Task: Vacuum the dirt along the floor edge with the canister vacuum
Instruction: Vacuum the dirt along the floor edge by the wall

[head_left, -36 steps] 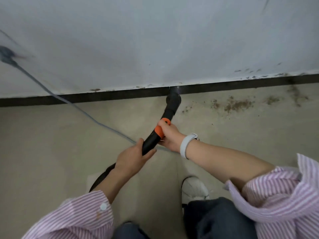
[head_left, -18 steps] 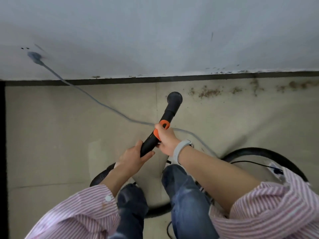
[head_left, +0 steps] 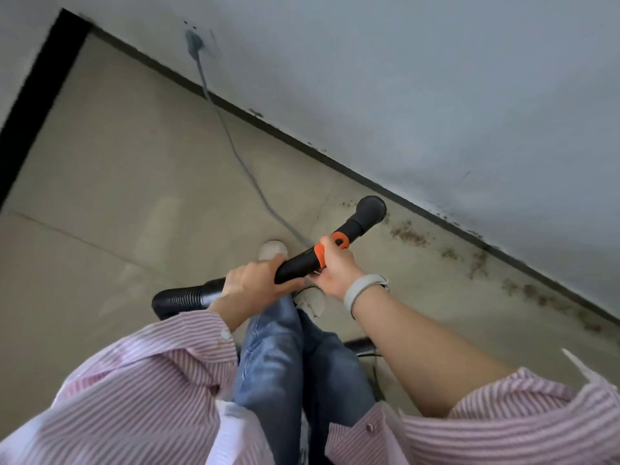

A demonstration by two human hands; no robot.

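Observation:
Both my hands hold the black vacuum wand [head_left: 352, 226]. My left hand [head_left: 255, 283] grips its rear part where the ribbed black hose [head_left: 183, 298] joins. My right hand [head_left: 335, 270] grips it at the orange collar [head_left: 330, 246]. The wand's round black end [head_left: 371, 209] hangs above the floor, a short way from the black baseboard [head_left: 369, 182]. Brown dirt [head_left: 407, 234] lies scattered along the floor edge to the right of the wand's end, trailing toward the lower right [head_left: 536, 297].
A grey power cord [head_left: 235, 152] runs from a wall plug [head_left: 194, 45] across the beige tiles toward my feet. My two light shoes [head_left: 272, 250] stand under the wand. A dark vertical edge [head_left: 37, 95] bounds the floor at left. More hose [head_left: 360, 345] curls behind my legs.
The view has tilted and swung left, so the baseboard now runs diagonally. The wand has lifted back from the wall edge and now points toward the dirt patch at right.

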